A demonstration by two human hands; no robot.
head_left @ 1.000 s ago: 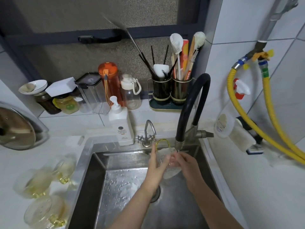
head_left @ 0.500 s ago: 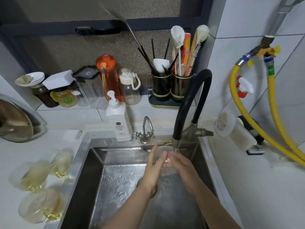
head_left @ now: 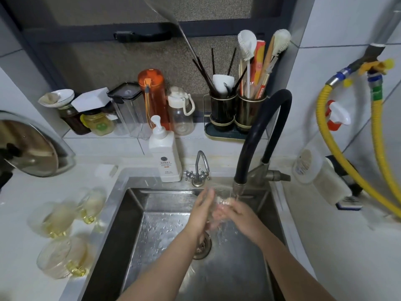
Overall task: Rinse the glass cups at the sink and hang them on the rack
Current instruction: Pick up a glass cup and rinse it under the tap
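Note:
Over the steel sink (head_left: 130,205) a clear glass cup (head_left: 220,205) sits between both hands under the black faucet (head_left: 238,185), with water running over it. My left hand (head_left: 200,211) presses its left side with fairly straight fingers. My right hand (head_left: 236,210) grips its right side. Much of the cup is hidden by the hands. Three more glass cups with yellowish handles lie on the white counter at left: one (head_left: 92,203) by the sink's edge, one (head_left: 53,219) further left, one (head_left: 63,256) nearest me. No rack is in view.
A soap pump bottle (head_left: 165,157) and a small tap (head_left: 197,172) stand behind the sink. Bottles, jars and a utensil holder (head_left: 235,114) line the sill. A pot lid (head_left: 28,146) is at left, yellow hoses (head_left: 377,131) on the right wall. The drain (head_left: 202,244) lies below the hands.
The cup has turned between my hands under the faucet: its yellow handle, up a second ago, no longer shows. The view has shifted slightly.

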